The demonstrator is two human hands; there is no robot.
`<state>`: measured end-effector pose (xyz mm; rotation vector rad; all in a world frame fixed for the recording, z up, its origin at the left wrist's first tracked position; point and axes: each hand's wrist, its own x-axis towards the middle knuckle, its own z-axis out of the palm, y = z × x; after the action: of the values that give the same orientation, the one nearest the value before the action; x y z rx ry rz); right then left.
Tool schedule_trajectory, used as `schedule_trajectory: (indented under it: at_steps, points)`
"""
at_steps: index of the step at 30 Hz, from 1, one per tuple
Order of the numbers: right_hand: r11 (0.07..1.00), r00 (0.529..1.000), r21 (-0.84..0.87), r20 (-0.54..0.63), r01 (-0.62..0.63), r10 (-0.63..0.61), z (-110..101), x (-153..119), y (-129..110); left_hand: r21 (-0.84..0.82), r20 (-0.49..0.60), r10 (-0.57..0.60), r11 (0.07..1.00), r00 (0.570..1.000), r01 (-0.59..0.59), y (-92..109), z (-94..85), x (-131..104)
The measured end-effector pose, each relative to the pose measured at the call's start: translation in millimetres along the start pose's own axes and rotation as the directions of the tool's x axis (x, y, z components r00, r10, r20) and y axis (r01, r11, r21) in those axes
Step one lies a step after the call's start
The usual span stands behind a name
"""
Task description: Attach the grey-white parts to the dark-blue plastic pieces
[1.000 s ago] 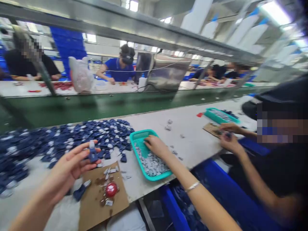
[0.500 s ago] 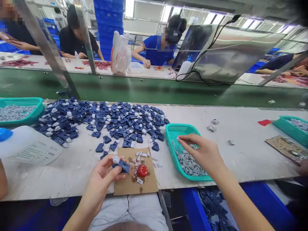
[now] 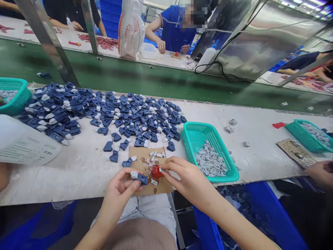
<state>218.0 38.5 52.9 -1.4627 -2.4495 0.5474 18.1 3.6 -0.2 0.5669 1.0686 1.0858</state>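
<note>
My left hand (image 3: pixel 124 187) is closed on a dark blue plastic part (image 3: pixel 140 178) with a white piece at one end, held over the near edge of a cardboard piece (image 3: pixel 162 189). Pinched in the fingertips of my right hand (image 3: pixel 186 177) is a small light grey plastic piece (image 3: pixel 161 169), right at a wet-looking red dome (image 3: pixel 156 171) on the cardboard. Brown wet stains surround the dome. Several grey pieces (image 3: pixel 154 182) lie on the cardboard too. The grey piece's far end is partly hidden by my fingers.
A heap of blue parts (image 3: pixel 125 114) spreads behind the cardboard. To the right stands a green basket (image 3: pixel 191 147) of grey pieces; a white bottle (image 3: pixel 28 142) lies at left. Co-workers sit across the green divider (image 3: pixel 156 81), and another person's hand (image 3: pixel 321 173) is at far right.
My right hand has moved left from above the green basket to the red dome, with a small grey piece in its fingers. My left hand still holds the blue part. The camera view has tilted down.
</note>
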Motion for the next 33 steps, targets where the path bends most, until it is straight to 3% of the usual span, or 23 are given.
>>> schedule_trajectory:
  at_steps: [6,10,12,15,18,20,26,33]
  points:
    - [0.999,0.999,-0.035,0.034,-0.005,0.006,4,4,-2,-0.012,0.03,-0.01,1.0,0.999,0.011,0,-1.2,0]
    - [0.981,0.995,0.168,-0.005,-0.096,0.098,-6,6,-4,-0.034,0.055,0.012,0.999,0.998,-0.01,1,-0.4,1]
    - [0.923,0.98,0.337,0.006,-0.187,0.197,-13,8,-7,-0.043,0.099,0.022,0.999,0.995,-0.017,2,2.1,2]
    - [0.745,0.942,0.591,0.086,-0.31,0.324,-21,8,-12,-0.056,0.159,0.019,0.998,0.987,-0.01,4,8.6,3]
    - [0.586,0.924,0.733,0.157,-0.346,0.349,-23,7,-17,-0.078,0.166,0.021,0.997,0.986,-0.008,6,16.3,3]
    - [0.555,0.925,0.758,0.168,-0.343,0.341,-23,6,-21,-0.091,0.162,0.027,0.996,0.987,-0.012,8,20.5,2]
    - [0.597,0.946,0.746,0.139,-0.295,0.294,-23,8,-32,-0.116,0.167,0.043,0.993,0.985,-0.023,10,24.5,-3]
    - [0.755,0.976,0.629,0.031,-0.185,0.214,-25,5,-38,-0.114,0.186,0.088,0.991,0.979,-0.067,8,24.7,-4]
